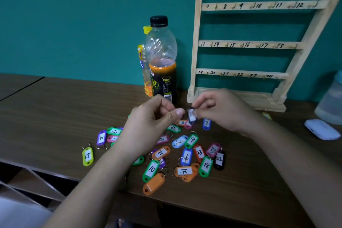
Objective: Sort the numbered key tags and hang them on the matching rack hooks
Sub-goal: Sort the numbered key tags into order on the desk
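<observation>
Several coloured numbered key tags (185, 155) lie scattered on the brown table (55, 109). Above them my right hand (220, 109) pinches a dark tag (191, 115) with a white label; its number is hidden. My left hand (153, 120) is close beside it with thumb and fingers pinched together at the tag's ring end; the ring itself is too small to make out. The wooden rack (240, 44) stands behind at the right, with rails marked 7–12, 13–18 and 19–24. No tag hangs on the hooks in view.
A dark bottle (162, 57) with orange liquid and a thinner yellow-capped bottle (145, 65) stand left of the rack. A white device (322, 129) and a translucent container (333, 102) sit at the right. The table's front edge runs below the tags.
</observation>
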A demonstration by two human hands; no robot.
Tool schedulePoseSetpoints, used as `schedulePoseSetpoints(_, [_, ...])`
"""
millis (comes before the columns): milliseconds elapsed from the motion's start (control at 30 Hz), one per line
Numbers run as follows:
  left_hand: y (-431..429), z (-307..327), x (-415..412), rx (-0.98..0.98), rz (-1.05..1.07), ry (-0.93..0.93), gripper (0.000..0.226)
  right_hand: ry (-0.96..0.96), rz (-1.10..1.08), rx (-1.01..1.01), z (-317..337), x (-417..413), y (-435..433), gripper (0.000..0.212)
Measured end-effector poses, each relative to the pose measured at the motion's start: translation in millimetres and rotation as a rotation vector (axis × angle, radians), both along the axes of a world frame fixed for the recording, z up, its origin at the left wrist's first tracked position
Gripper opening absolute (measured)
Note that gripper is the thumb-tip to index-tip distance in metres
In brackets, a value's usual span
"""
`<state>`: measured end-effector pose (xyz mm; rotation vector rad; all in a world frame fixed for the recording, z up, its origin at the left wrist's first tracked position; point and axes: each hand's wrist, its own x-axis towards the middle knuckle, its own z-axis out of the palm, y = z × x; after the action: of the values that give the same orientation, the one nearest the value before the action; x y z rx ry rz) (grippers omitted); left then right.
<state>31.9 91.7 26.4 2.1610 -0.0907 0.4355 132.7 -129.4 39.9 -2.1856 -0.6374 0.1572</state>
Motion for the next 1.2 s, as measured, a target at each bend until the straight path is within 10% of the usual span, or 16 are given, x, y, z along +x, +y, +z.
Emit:
schedulePoseSetpoints(633, [63,6,-22,0.120,0.180,0.085,0.015,-0.172,-0.416,-0.018,-33,39,-4,0.010])
schedulePoseSetpoints(1200, [101,9,-32,0.257,0.351,0.181,0.009,-0.321,-0.262,-0.239,-26,7,-23,0.014])
